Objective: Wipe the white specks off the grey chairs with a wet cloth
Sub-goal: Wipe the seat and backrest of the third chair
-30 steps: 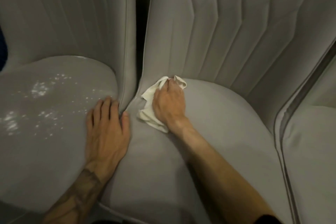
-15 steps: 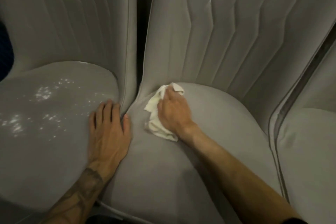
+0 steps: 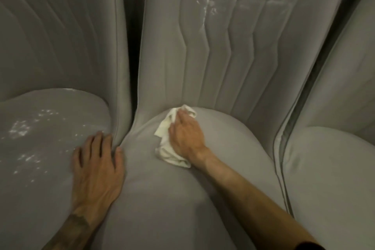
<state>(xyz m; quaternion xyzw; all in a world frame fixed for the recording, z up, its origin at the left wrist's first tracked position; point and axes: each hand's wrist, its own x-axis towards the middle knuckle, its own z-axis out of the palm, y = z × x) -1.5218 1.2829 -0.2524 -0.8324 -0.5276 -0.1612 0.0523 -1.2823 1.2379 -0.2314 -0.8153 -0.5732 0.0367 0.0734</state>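
Three grey chairs stand side by side. My right hand (image 3: 185, 137) presses a crumpled white cloth (image 3: 166, 148) flat against the back of the middle chair's seat (image 3: 172, 199), close to the backrest. My left hand (image 3: 97, 166) rests flat with spread fingers on the right edge of the left chair's seat (image 3: 40, 168), beside the gap between the chairs. White specks (image 3: 20, 131) dot the left seat. More white specks (image 3: 209, 9) streak the upper part of the middle backrest.
A third grey chair (image 3: 328, 178) stands at the right, its seat without visible specks. Dark narrow gaps (image 3: 132, 26) run between the backrests. The channelled backrests rise steeply behind the seats.
My right hand has slid the cloth slightly rightwards along the back of the middle seat. The view has tilted up, showing more of the speckled backrest. The left hand stays put.
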